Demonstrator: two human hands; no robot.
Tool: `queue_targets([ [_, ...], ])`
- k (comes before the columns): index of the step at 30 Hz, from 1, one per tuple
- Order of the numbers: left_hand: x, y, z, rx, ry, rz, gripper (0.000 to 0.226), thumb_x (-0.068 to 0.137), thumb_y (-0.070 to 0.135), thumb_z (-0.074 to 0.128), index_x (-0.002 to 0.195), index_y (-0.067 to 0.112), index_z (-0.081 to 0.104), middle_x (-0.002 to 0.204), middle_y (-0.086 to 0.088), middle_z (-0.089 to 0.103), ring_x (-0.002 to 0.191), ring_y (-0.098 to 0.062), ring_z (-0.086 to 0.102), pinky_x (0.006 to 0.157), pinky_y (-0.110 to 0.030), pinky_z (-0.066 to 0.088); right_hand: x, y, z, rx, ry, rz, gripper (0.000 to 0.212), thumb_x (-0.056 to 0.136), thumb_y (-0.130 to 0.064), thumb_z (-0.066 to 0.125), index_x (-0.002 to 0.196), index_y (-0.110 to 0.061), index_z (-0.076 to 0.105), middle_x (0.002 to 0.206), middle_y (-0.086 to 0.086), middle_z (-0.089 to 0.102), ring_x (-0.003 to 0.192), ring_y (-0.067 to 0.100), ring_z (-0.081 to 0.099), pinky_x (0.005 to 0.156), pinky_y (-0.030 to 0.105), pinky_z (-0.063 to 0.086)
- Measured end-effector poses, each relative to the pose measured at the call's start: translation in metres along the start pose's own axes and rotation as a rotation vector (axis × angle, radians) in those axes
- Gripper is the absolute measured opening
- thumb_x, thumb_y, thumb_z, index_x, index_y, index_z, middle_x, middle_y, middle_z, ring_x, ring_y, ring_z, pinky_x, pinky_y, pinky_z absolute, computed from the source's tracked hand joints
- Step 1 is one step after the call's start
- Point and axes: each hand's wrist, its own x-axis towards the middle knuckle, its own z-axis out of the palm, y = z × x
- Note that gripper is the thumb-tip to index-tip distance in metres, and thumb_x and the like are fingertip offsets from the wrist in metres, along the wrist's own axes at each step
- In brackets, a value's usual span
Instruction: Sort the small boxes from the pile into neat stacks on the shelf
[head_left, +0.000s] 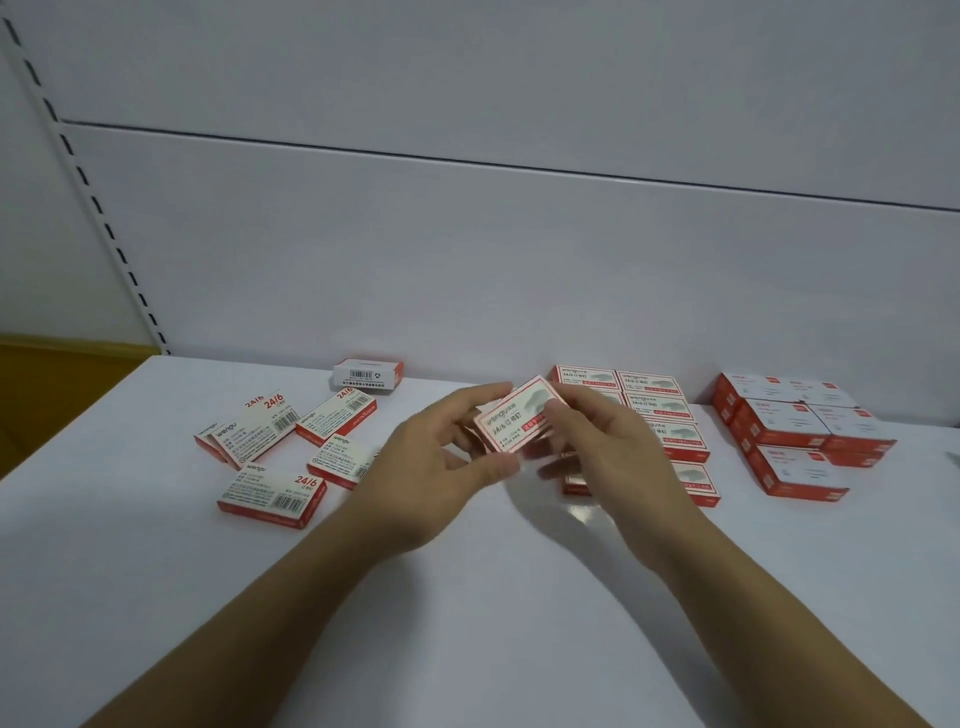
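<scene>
While pinching small red-and-white cardboard box (517, 421) at frame centre, just above white shelf (467, 597), with left grip (447, 457) and right grip (608, 447) both closed on its ends, treat as likely light, stiff, crushable; hold by edges, not faces.

White shelf (156, 597) under scattered boxes (271, 493) and neat stacks (789, 426)

Both bare forearms reach forward and converge at the centre. The left hand (441, 462) and right hand (613, 447) meet with fingers curled, together pinching one tilted box (511, 423).
</scene>
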Motion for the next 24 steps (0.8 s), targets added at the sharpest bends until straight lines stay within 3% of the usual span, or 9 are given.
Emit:
queue_targets([
  [3,0.002,0.001,-0.001,-0.042,0.060,-0.009,0.044,0.083,0.008,0.070,0.114,0.033,0.054,0.100,0.010,0.068,0.089,-0.014,0.065,0.076,-0.034,0.058,0.004,0.002,-0.018,-0.102,-0.036,-0.068,0.035,0.088,-0.018,0.065,0.120,-0.028,0.056,0.093,-0.003,0.074,0.078,0.019,0.070,0.077,0.045,0.058],
  [6,0.002,0.003,0.000,-0.073,0.054,-0.006,0.038,0.085,0.002,0.066,0.110,0.029,0.055,0.100,0.007,0.070,0.087,-0.017,0.066,0.075,-0.041,0.058,0.001,-0.003,-0.030,-0.404,-0.168,-0.201,0.052,0.079,-0.019,0.076,0.122,-0.038,0.053,0.101,-0.009,0.070,0.081,0.012,0.068,0.074,0.031,0.058],
  [9,0.001,0.003,0.003,-0.039,0.025,-0.019,0.038,0.086,0.004,0.066,0.110,0.031,0.056,0.100,0.007,0.070,0.082,-0.019,0.068,0.076,-0.046,0.057,-0.001,-0.003,-0.032,-0.785,-0.036,-0.378,0.046,0.073,-0.027,0.079,0.115,-0.032,0.061,0.109,-0.013,0.056,0.088,0.006,0.058,0.076,0.024,0.050],
  [11,0.001,0.004,0.005,-0.043,0.024,-0.015,0.036,0.086,0.004,0.065,0.109,0.030,0.056,0.098,0.007,0.070,0.081,-0.020,0.068,0.076,-0.046,0.056,-0.003,-0.002,-0.029,-0.867,0.012,-0.459,0.051,0.074,-0.031,0.078,0.121,-0.031,0.059,0.114,-0.013,0.051,0.095,0.002,0.049,0.076,0.019,0.042],
  [14,0.000,0.005,0.006,-0.066,0.024,0.005,0.036,0.086,0.001,0.064,0.107,0.029,0.057,0.095,0.006,0.070,0.082,-0.022,0.067,0.075,-0.046,0.057,-0.004,0.001,-0.027,-0.907,0.031,-0.558,0.051,0.074,-0.033,0.077,0.122,-0.028,0.060,0.110,-0.010,0.053,0.093,0.004,0.045,0.071,0.010,0.033],
  [19,-0.001,-0.001,0.010,-0.003,-0.018,0.010,0.037,0.082,0.010,0.071,0.110,0.030,0.057,0.097,0.008,0.069,0.084,-0.011,0.065,0.077,-0.037,0.057,-0.006,-0.005,-0.034,-0.970,-0.007,-0.534,0.046,0.073,-0.033,0.078,0.116,-0.026,0.064,0.106,-0.010,0.055,0.093,0.007,0.051,0.076,0.018,0.039],
  [24,0.002,-0.007,0.008,0.421,-0.090,0.007,0.060,0.083,0.043,0.065,0.134,0.043,0.033,0.107,0.023,0.057,0.089,-0.002,0.059,0.078,-0.023,0.050,-0.004,-0.013,-0.059,-1.066,-0.029,-0.376,0.042,0.075,-0.034,0.074,0.115,-0.031,0.063,0.112,-0.017,0.053,0.094,0.000,0.046,0.079,0.020,0.038],
])
